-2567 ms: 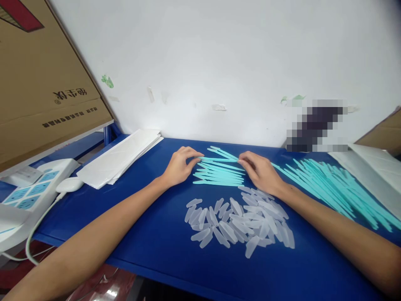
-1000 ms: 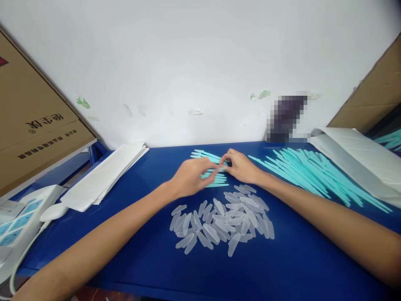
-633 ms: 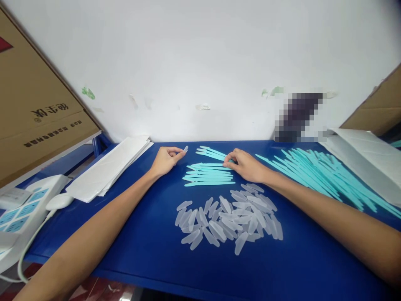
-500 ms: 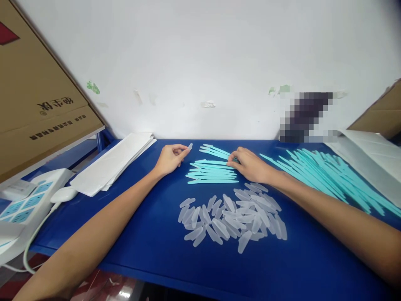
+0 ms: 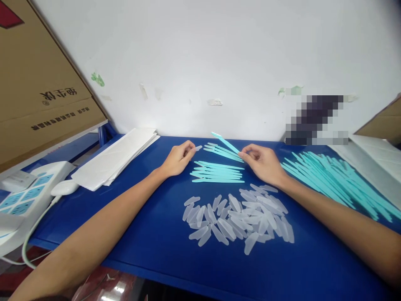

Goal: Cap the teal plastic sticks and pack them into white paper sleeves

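My left hand [image 5: 178,159] pinches a small translucent cap [image 5: 198,147] between thumb and forefinger, just left of a small row of teal plastic sticks [image 5: 217,172] on the blue table [image 5: 150,234]. My right hand [image 5: 263,163] pinches one teal stick [image 5: 226,143] by its near end and holds it tilted up off the table, pointing left and away. In front of both hands lies a heap of several translucent caps [image 5: 238,217].
A large spread of teal sticks [image 5: 332,182] lies at the right beside white bags [image 5: 376,167]. A stack of white bags [image 5: 115,156] lies at the left. Further left sit a cardboard box [image 5: 40,83], a white power strip [image 5: 21,200] and a white plug [image 5: 63,188].
My right hand has lifted one teal stick from the small row. My left hand, still holding the cap, stays at the left of the row.
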`<state>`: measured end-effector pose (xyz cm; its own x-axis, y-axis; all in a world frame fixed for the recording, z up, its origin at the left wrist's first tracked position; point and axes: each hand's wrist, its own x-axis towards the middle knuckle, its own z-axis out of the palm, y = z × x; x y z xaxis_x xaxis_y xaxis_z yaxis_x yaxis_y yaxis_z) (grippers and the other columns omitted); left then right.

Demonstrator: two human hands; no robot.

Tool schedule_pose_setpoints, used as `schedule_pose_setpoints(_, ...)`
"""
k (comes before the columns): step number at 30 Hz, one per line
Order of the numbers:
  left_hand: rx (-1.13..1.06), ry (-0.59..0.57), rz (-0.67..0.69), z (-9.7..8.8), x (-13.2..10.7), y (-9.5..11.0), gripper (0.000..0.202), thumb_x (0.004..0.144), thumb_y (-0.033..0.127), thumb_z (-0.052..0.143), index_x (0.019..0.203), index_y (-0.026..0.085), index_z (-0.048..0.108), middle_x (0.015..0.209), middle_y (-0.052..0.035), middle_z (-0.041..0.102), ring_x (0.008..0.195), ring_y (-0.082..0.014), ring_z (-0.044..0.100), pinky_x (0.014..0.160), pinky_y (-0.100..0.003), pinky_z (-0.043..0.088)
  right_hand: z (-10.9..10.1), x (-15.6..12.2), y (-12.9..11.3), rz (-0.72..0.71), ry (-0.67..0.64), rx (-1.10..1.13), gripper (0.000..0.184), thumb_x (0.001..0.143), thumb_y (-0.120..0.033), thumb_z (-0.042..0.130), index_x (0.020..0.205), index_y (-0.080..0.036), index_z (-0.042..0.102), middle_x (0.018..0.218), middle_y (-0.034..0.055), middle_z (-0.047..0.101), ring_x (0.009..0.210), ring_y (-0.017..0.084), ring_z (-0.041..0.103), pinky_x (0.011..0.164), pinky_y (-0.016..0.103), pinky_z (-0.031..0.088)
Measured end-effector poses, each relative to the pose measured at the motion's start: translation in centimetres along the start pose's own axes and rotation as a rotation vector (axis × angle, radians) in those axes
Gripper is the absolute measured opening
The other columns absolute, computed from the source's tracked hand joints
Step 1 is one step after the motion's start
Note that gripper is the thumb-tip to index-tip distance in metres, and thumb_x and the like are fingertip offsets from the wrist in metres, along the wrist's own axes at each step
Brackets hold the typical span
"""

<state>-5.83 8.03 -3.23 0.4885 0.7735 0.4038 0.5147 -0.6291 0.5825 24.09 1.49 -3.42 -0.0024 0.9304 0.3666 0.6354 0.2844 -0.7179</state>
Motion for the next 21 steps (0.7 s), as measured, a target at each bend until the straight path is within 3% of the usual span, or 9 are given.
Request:
schedule_pose_setpoints(7, 0.122, -0.057, 0.085, 0.21, -0.19, 0.0, 0.026, 0.105, 0.041, 0.039, 0.102, 0.021, 0.054, 0.067, 0.0035, 0.058, 0.056, -0.0128, 0.049, 0.06, -0.027, 0.034, 0.14, 0.13, 0.52, -0.053, -0.009, -0.038, 0.031, 0.089, -0.05, 0.061, 0.084, -0.02, 0.067, 0.05, -0.0071, 0.034, 0.05, 0.012, 0.033, 0.054, 0.029, 0.028)
schedule_pose_setpoints(21, 0.073, 0.028, 0.0, -0.13, -0.08, 0.41, 0.029, 0.105, 0.043, 0.036, 0.101, 0.02, 0.055, 0.068, 0.0038, 0.059, 0.058, -0.0131, 0.051, 0.064, -0.025, 0.037, -0.11, 0.23, -0.04, -0.116, -0.056, -0.098, 0.039, 0.09, -0.058, 0.057, 0.082, -0.021, 0.066, 0.055, -0.0056, 0.03, 0.053, 0.012, 0.031, 0.056, 0.03, 0.03)
